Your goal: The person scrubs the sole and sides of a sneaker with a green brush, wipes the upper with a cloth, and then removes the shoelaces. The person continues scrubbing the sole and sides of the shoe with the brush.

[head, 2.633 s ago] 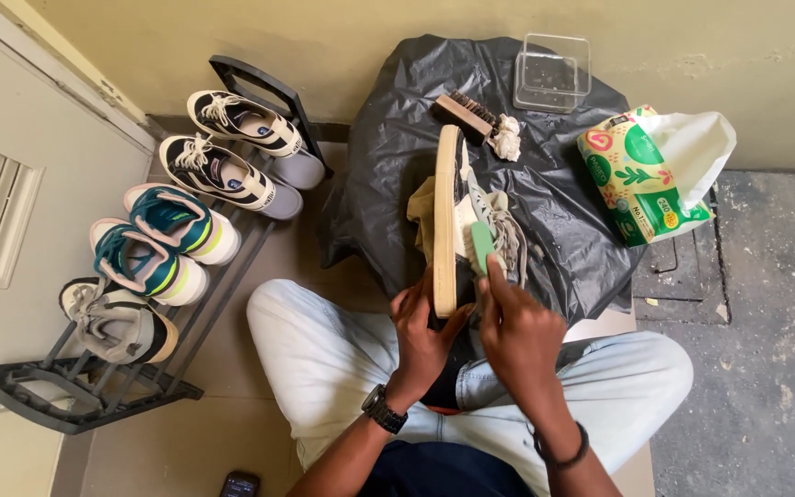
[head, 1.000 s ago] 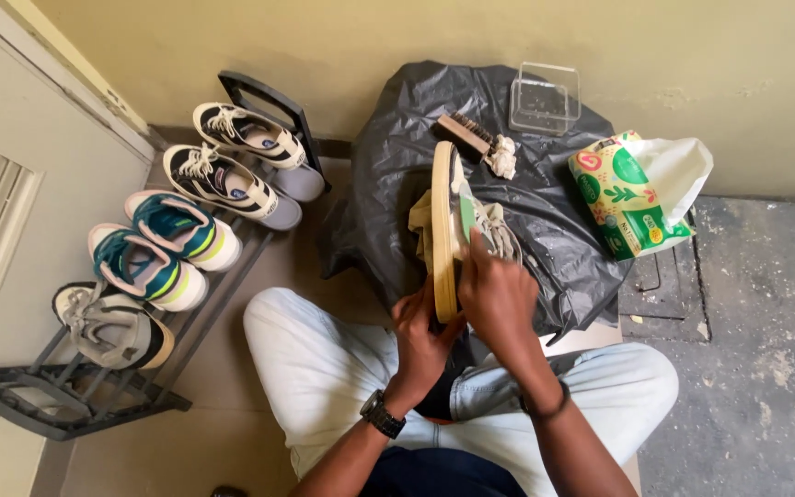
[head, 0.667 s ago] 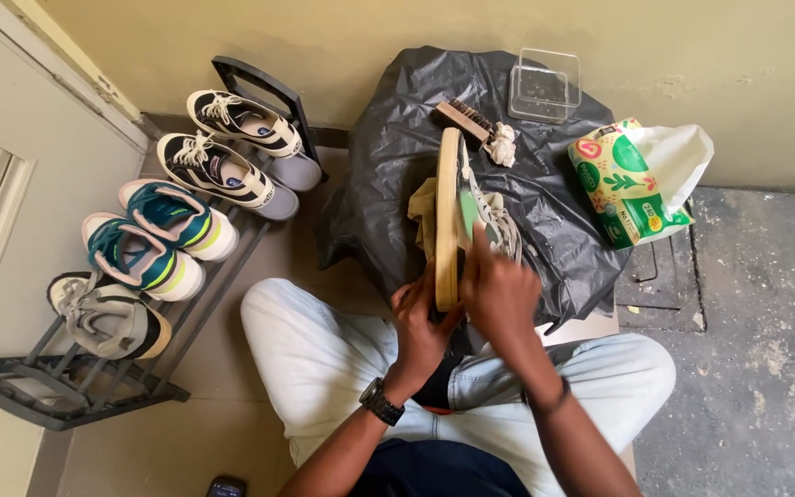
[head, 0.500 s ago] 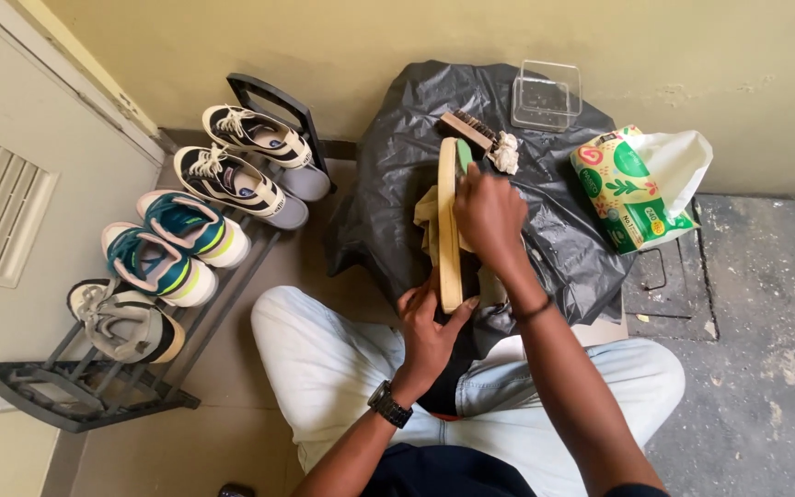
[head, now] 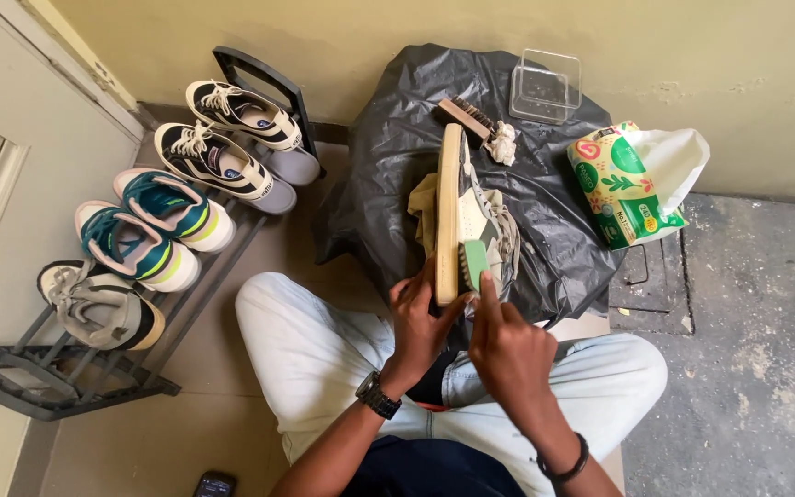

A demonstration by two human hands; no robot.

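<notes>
left hand (head: 419,317): mine, wrapped round the heel end of the shoe (head: 457,216), fingers curled on it, holding it up on its side with the tan sole edge facing left.
right hand (head: 508,340): mine, fingers closed on a small green brush (head: 473,265), bristles pressed against the shoe's side just above my left hand's grip.
shoe: pale with a tan sole, toe pointing away from me, stands out past both hands over the black plastic bag (head: 397,156); laces hang loose on its right side.
cloth (head: 423,207): yellowish rag, under the shoe and beyond my left hand, touching the shoe as far as i can tell.
bag: spread on the floor under and beyond both hands, catching the mess.
second brush (head: 465,118): wooden, lies on the bag past the shoe's toe, out of my grip; a crumpled white wad (head: 503,144) just beside it.
clear box (head: 546,87): square, empty-looking, at the far edge of the bag by the wall.
printed bag (head: 632,184): green and white, to the right of my brush hand, well apart.
shoe rack (head: 66,377): far left of my left hand, five shoes on it, not touched.
progress: i judge scrubbing is under way at the heel end of the side; can't tell how clean the rest is; only this one shoe in hand, its mate not seen.
</notes>
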